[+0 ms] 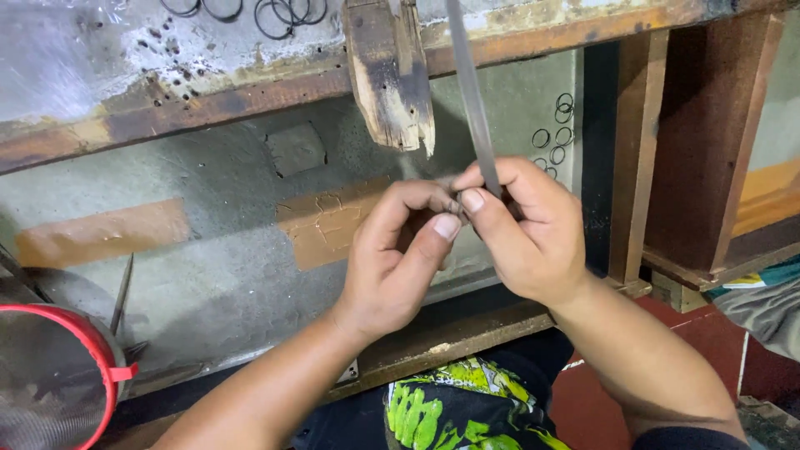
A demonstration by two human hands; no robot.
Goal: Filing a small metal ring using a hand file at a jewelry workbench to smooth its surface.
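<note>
Below the scarred edge of a workbench (pixel 208 108), I hold a flat metal file (pixel 472 100) in my right hand (pixel 525 233), fingers curled tight around its lower end, the blade rising past a worn wooden peg (pixel 392 75). My left hand (pixel 396 258) pinches a small piece (pixel 454 205) between thumb and forefinger, pressed against the file; what the piece is, I cannot tell. Wire rings (pixel 557 133) lie on the grey tray floor behind; a red-rimmed sieve (pixel 58 383) sits at left.
</note>
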